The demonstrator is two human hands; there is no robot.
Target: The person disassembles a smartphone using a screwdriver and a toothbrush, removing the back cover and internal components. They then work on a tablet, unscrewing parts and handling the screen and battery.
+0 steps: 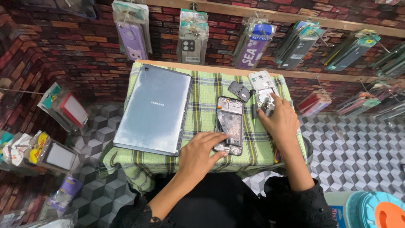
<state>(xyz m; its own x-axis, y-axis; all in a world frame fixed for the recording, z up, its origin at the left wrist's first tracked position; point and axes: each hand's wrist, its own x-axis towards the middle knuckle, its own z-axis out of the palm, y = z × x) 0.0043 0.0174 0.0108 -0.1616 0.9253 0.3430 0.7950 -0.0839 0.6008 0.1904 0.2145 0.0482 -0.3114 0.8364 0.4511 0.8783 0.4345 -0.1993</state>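
Fingers of left hand point(201, 153) flat on opened phone point(229, 125) near table point(202, 90) front edge; right hand point(280, 119) fingertips on white phone body point(262, 86), back-right corner. Packaged cases point(193, 36) hang above.

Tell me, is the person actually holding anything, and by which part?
Nothing is lifted. The left hand presses on the lower end of the opened phone lying on the checked cloth; the right hand rests its fingertips on the white phone part.
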